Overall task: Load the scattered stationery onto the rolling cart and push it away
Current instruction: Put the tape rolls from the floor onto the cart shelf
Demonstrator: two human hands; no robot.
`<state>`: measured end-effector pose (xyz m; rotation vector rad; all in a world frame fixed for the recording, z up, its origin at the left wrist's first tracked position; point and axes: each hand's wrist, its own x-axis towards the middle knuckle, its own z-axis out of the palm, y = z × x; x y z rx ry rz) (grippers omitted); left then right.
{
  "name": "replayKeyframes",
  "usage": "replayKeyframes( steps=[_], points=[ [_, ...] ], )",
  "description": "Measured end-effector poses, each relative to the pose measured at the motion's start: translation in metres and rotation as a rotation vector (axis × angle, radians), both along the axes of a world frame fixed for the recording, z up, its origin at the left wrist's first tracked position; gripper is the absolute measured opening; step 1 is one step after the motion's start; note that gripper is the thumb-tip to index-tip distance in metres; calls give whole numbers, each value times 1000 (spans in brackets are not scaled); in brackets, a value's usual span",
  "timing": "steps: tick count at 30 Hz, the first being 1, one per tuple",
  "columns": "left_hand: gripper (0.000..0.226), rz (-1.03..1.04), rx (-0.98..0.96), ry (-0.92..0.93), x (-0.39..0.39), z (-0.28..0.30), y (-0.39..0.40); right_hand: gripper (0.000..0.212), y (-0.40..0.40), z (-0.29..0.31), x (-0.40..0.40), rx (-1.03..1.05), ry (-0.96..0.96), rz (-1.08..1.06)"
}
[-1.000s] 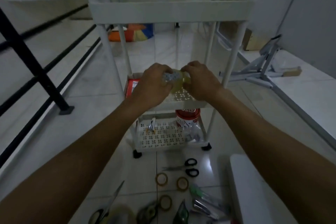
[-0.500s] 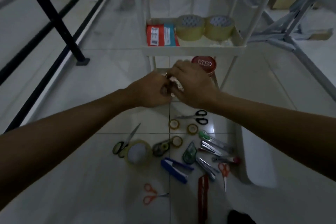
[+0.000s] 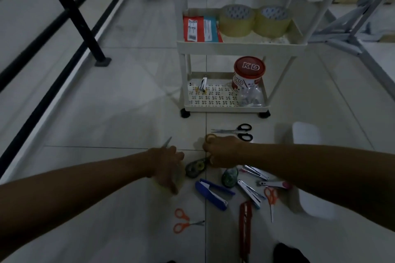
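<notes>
From the head view, the left hand curls its fingers over a large tape roll on the floor, while the right hand pinches a small tape ring. Scissors, staplers and cutters lie scattered around them, near the rolling cart, whose shelves hold two tape rolls and a red-lidded tub.

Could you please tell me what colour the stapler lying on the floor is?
The stapler is blue, seen best in the head view, the only view here.

Both hands down on the floor among scattered stationery: left hand over a large tape roll, right hand pinching small tape rings; rolling cart beyond them.
</notes>
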<state>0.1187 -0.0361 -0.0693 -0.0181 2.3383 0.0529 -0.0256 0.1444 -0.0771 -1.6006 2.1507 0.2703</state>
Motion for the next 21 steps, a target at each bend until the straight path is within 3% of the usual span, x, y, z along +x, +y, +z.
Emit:
replayKeyframes(
  steps=[5,9,16,21],
  points=[
    [108,-35,-4,124,15,-19,4,56,4,-29,6,72,0,2],
    [96,-35,4,120,3,-7,3,47,3,-33,6,14,-10,-41],
    [102,59,4,165,-25,36,-2,44,-4,-3,-5,46,-16,-23],
    [104,96,53,239,-50,71,-1,50,-12,43,-23,-4,-86,-148]
  ],
)
